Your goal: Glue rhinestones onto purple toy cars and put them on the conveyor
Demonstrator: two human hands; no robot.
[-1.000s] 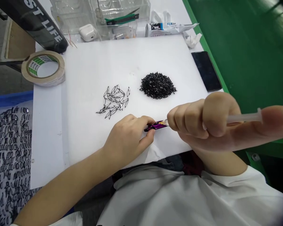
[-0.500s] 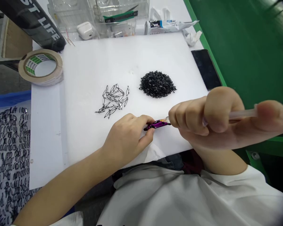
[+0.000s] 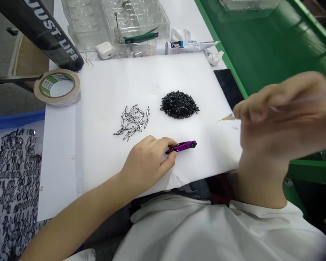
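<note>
Between thumb and fingers, my left hand [image 3: 148,159] pinches one end of a small purple toy car [image 3: 183,146] on the white foam sheet [image 3: 105,159]. My right hand [image 3: 277,105], blurred by motion, is closed around a clear syringe [image 3: 299,99] whose thin amber tip [image 3: 228,117] points left over the sheet, apart from the car. Beyond the car is a heap of tiny glossy black pieces [image 3: 179,105]. To its left lies a loose cluster of slim, black-edged clear pieces [image 3: 134,118].
A tape roll [image 3: 76,92] and a black cylinder [image 3: 53,32] stand at the left. Along the back are clear plastic trays [image 3: 84,25], a green cutter [image 3: 141,37], a white earbud case [image 3: 104,50] and a tube [image 3: 188,46]. A phone [image 3: 228,88] lies at the right.
My right hand has moved the syringe away from the car, to the right and farther back. My left hand keeps its pinch on the car. The camera view has shifted slightly.
</note>
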